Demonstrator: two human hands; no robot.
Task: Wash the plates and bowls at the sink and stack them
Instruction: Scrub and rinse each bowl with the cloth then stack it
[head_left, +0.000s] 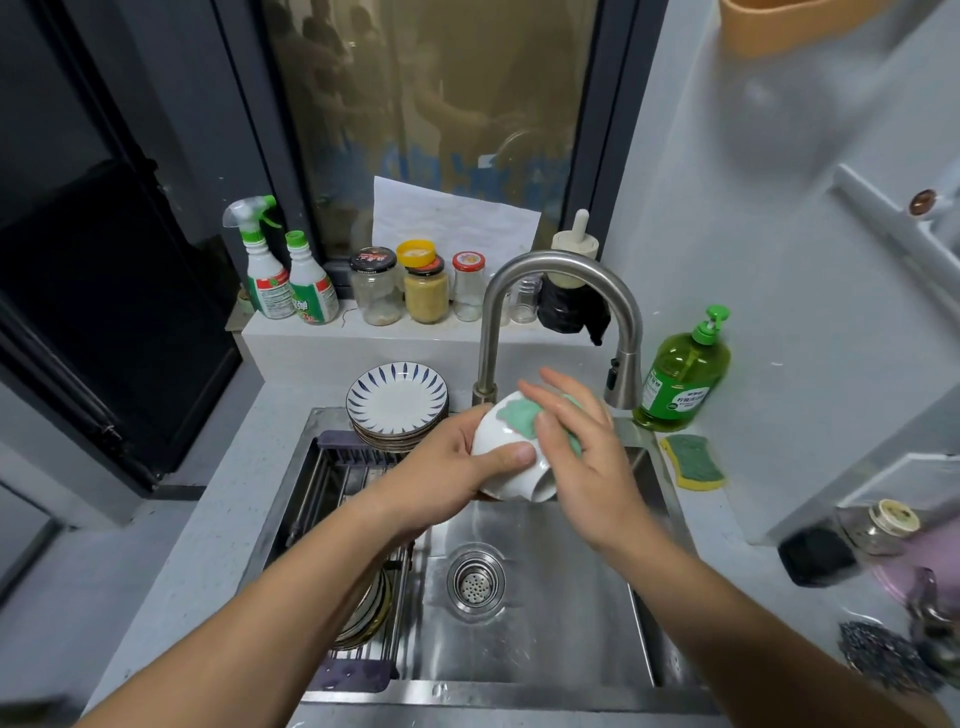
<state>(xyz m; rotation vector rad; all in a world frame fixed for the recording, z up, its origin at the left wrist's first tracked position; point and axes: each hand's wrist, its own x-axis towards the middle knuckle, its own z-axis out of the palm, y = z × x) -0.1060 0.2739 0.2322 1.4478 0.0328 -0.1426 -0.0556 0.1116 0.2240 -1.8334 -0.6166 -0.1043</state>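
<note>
My left hand (457, 467) grips a white bowl (506, 444) above the steel sink (545, 623), the bowl tilted with its foot toward me. With straight fingers, my right hand (582, 447) presses a green cloth (519, 415) against the bowl's outside. A stack of blue-striped plates (397, 405) stands at the sink's back left corner. More plates (369, 608) lie on the drying rack (337, 483) over the sink's left side, partly hidden by my left forearm.
The curved tap (550, 270) arches over the bowl. A green soap bottle (680, 374) and a yellow-green sponge (693, 462) sit at the right of the sink. Spray bottles (280, 275) and jars (415, 291) line the window ledge. A steel scourer (878, 654) lies at the right.
</note>
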